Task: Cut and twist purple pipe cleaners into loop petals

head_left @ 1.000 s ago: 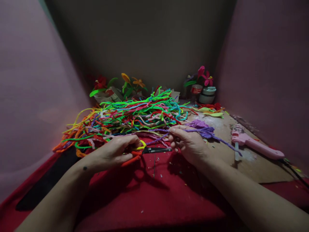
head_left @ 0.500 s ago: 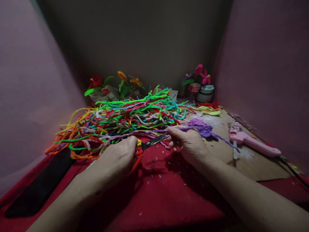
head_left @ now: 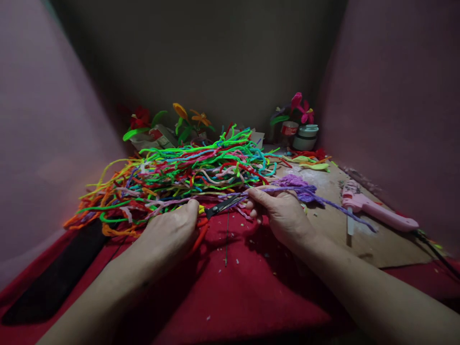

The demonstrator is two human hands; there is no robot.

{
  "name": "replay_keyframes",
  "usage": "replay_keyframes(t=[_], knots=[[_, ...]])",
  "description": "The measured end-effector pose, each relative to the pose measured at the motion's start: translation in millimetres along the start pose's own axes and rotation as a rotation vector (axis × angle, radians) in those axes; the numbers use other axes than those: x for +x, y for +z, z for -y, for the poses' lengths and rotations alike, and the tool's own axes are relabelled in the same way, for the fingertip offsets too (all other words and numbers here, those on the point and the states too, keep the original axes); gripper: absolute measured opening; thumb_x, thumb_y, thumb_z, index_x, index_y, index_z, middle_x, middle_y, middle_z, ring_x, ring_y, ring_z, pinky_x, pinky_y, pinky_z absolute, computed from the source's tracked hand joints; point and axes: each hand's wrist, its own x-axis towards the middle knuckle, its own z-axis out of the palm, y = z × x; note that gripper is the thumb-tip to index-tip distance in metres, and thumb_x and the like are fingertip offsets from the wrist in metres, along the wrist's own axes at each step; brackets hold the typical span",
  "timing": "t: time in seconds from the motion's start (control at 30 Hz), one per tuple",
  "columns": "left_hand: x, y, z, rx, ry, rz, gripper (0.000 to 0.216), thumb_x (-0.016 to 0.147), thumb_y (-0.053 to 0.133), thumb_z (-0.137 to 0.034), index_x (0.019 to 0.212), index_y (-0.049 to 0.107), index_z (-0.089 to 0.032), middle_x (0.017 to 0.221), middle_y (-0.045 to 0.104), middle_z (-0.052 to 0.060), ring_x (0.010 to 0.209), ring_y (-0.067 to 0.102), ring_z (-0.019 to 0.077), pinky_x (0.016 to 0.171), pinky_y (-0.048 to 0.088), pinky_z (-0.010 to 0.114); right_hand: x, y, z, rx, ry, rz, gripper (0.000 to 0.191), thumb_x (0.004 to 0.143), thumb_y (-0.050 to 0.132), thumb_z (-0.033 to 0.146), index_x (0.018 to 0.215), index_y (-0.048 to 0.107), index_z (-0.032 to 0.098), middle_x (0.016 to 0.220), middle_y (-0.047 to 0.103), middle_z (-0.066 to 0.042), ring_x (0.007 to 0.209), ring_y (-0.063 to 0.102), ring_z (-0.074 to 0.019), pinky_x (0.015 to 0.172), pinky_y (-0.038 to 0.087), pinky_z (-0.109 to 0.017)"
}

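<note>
My left hand is closed around the red and yellow handles of a pair of scissors. Their dark blades point right, with the tips close to the fingers of my right hand. Between thumb and forefinger, my right hand pinches a purple pipe cleaner; one end reaches left over the blades and the other stretches right above the board. Just behind that hand lies a bundle of purple pipe cleaners. A large heap of multicoloured pipe cleaners spreads beyond my left hand.
A pink glue gun lies on a cardboard sheet at right. Pipe-cleaner flowers and a small lidded jar stand at the back. Red cloth covers the table, with a black flat object at left.
The scissors and my left hand have shifted slightly left. The purple pipe cleaner's free end now reaches further right, while my right hand stays nearly in place.
</note>
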Motion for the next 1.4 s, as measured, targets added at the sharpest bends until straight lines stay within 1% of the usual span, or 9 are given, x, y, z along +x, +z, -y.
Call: replay_keyframes(t=[0.17,0.27,0.43,0.53,0.73,0.9,1.13,1.27,1.4], knots=[[2.0,5.2,1.0,-0.014,0.001,-0.030,0.008,0.079,0.032,-0.020,0.081,0.040,-0.019,0.070,0.060,0.008,0.055,0.053,0.0177,0.050,0.032,0.027,-0.5,0.1,-0.2,0.025,0.043,0.006,0.022,0.070,0.062,0.035,0.067,0.062,0.013,0.057,0.061,-0.003,0.042,0.050,-0.0074,0.038,0.038,-0.019],[2.3,7.7,2.8,0.009,0.026,-0.037,0.007,0.079,0.031,-0.020,0.081,0.038,-0.019,0.071,0.059,0.008,0.057,0.054,0.0185,0.050,0.032,0.027,-0.4,-0.8,-1.0,0.063,0.086,0.010,0.021,0.069,0.063,0.034,0.067,0.062,0.014,0.058,0.062,-0.003,0.043,0.052,-0.0081,0.036,0.036,-0.019],[0.1,2.7,2.9,0.020,0.031,-0.024,0.007,0.079,0.029,-0.020,0.080,0.036,-0.019,0.067,0.056,0.006,0.054,0.051,0.0173,0.050,0.031,0.027,-0.4,-1.2,0.9,0.013,0.049,-0.033,0.023,0.072,0.061,0.034,0.063,0.063,0.013,0.057,0.062,-0.004,0.041,0.050,-0.0071,0.037,0.037,-0.019],[-0.2,-1.0,1.3,0.007,0.025,0.005,0.006,0.078,0.030,-0.020,0.080,0.036,-0.019,0.066,0.055,0.006,0.051,0.049,0.0165,0.049,0.030,0.027,-0.7,-0.4,2.4,0.007,0.042,-0.049,0.022,0.072,0.061,0.033,0.063,0.063,0.013,0.056,0.061,-0.004,0.041,0.050,-0.0068,0.037,0.037,-0.019],[1.9,2.8,0.9,0.031,0.031,-0.006,0.008,0.079,0.029,-0.020,0.081,0.037,-0.018,0.069,0.058,0.008,0.056,0.053,0.0185,0.050,0.031,0.028,-0.2,0.5,2.1,0.030,0.034,-0.008,0.019,0.071,0.061,0.032,0.065,0.062,0.013,0.056,0.061,-0.003,0.041,0.051,-0.0074,0.035,0.036,-0.018],[1.9,8.2,1.9,0.050,0.024,-0.010,0.009,0.080,0.029,-0.020,0.082,0.037,-0.018,0.071,0.058,0.007,0.058,0.055,0.0202,0.050,0.030,0.028,0.7,-1.8,-0.4,0.081,0.098,0.033,0.022,0.070,0.062,0.033,0.063,0.060,0.011,0.054,0.060,-0.003,0.040,0.051,-0.0076,0.033,0.035,-0.017],[4.2,16.3,4.7,0.095,0.074,-0.096,0.010,0.081,0.028,-0.017,0.081,0.038,-0.018,0.065,0.053,0.004,0.051,0.048,0.0158,0.048,0.025,0.027,2.3,-2.4,-2.1,0.167,0.164,0.084,0.026,0.073,0.059,0.030,0.058,0.060,0.009,0.050,0.058,-0.004,0.037,0.049,-0.0069,0.032,0.032,-0.017],[4.1,15.8,2.7,0.038,0.084,-0.085,0.008,0.081,0.029,-0.017,0.079,0.038,-0.018,0.064,0.050,0.002,0.049,0.045,0.0133,0.048,0.025,0.026,1.8,-1.6,-0.2,0.210,0.207,0.085,0.027,0.075,0.056,0.027,0.054,0.059,0.009,0.048,0.057,-0.004,0.036,0.048,-0.0063,0.031,0.031,-0.016],[3.9,15.8,-0.4,-0.031,0.056,-0.044,0.008,0.079,0.029,-0.016,0.080,0.037,-0.019,0.062,0.050,0.001,0.048,0.044,0.0126,0.048,0.026,0.025,0.8,-0.5,2.0,0.251,0.267,0.068,0.026,0.077,0.053,0.024,0.057,0.058,0.009,0.048,0.057,-0.004,0.035,0.047,-0.0061,0.031,0.030,-0.016]])
